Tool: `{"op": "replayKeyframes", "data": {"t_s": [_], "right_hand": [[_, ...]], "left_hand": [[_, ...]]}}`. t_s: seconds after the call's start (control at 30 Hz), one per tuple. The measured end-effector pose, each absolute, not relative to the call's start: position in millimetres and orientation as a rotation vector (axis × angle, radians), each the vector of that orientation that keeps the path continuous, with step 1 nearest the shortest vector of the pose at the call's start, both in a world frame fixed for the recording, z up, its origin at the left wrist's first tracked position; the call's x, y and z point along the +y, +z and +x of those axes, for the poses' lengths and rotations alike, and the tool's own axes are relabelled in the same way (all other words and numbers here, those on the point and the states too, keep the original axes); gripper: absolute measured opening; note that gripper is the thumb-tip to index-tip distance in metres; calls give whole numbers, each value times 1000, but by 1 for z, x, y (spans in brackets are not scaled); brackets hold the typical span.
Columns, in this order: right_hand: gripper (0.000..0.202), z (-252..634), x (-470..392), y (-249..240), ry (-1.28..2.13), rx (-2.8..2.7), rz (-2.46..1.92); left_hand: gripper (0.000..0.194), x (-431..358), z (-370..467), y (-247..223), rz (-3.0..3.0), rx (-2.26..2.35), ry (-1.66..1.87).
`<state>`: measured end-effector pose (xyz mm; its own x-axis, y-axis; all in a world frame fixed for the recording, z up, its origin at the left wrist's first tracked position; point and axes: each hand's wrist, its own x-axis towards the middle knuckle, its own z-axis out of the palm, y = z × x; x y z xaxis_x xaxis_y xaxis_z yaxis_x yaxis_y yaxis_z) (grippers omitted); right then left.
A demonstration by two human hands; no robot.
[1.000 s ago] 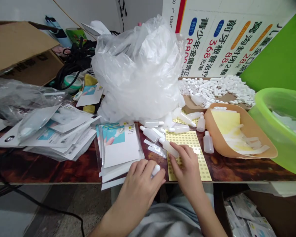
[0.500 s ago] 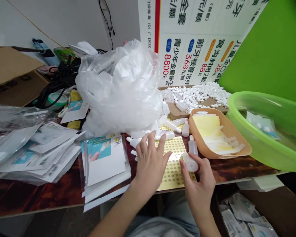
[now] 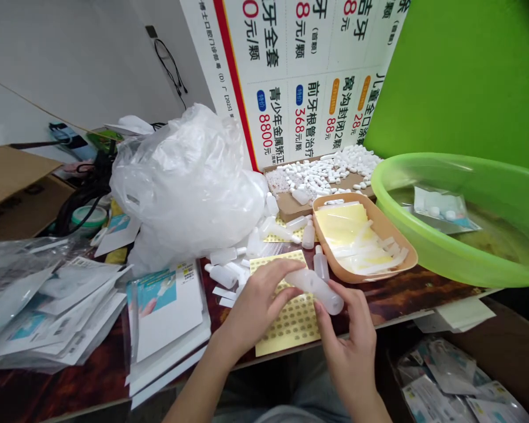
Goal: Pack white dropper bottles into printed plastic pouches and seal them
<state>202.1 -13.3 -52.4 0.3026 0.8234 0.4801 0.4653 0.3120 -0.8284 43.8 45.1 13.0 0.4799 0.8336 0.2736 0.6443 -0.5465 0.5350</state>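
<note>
White translucent bottle (image 3: 327, 296), single or paired unclear: spans between the hands, over yellow dotted sheet (image 3: 286, 326). Left hand (image 3: 260, 301): thumb and fingers pinching its left end. Right hand (image 3: 351, 329): thumb and fingers gripping its round-based right end. Orange tray (image 3: 408, 267): beyond, to the right.

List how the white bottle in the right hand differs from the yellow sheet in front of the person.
Shape: the white bottle is rounded; the yellow sheet is flat.
Look: the bottle is plain and translucent; the sheet carries rows of dark spots.
Pose: the bottle is tilted in the right hand; the sheet lies on the table.
Both are near the table's front edge.
</note>
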Motion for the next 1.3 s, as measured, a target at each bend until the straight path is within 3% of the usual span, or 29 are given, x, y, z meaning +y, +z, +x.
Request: {"op": "replayKeyframes", "data": {"t_s": [0.17,0.37,0.6,0.93,1.13,1.3], "right_hand": [[33,201,-14,-45,578,-1318,-1242],[30,205,-18,-51,453,-1300,-1288],[29,222,-35,-77,279,-1092,-1335],[30,248,-50,-93,284,-897,-1402],[41,234,-43,-69,266,-1307,-1318],[40,206,-33,-51,571,-1370,-1131]], "left_hand": [[33,29,41,10,2352,1183,752],[32,33,33,-3,2458,1466,588],[83,47,52,-8,2639,1660,401],[25,70,100,-6,2759,1280,375],[30,41,74,12,2668,1071,471],[28,6,39,11,2560,1245,625]]}}
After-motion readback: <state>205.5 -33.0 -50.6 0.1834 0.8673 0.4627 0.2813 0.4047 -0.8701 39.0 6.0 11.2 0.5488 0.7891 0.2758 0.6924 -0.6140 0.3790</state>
